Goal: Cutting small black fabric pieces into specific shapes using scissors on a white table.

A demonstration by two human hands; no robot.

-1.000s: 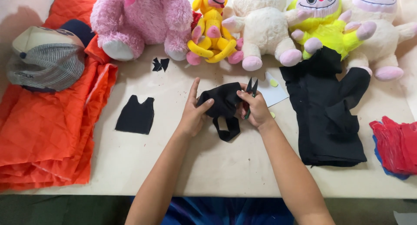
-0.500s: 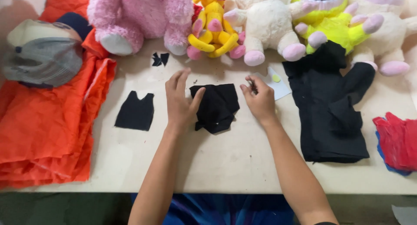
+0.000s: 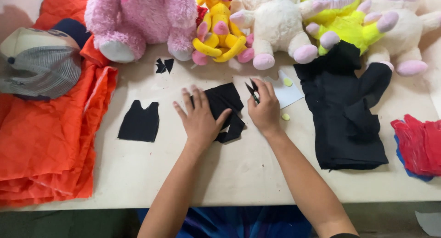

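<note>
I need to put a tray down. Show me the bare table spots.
Bare table runs along the near edge, between the orange cloth and the folded black fabric. A smaller patch lies around the black cutout. The far edge is crowded with plush toys.

plush toys (image 3: 275, 27), orange cloth (image 3: 46, 141), cap (image 3: 41, 63)

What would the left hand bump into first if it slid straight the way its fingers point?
The left hand lies flat on the black cloth, fingers pointing up the table. Going straight on, it would probably meet the yellow toy first, though the pink bear sits close beside that line.
</note>
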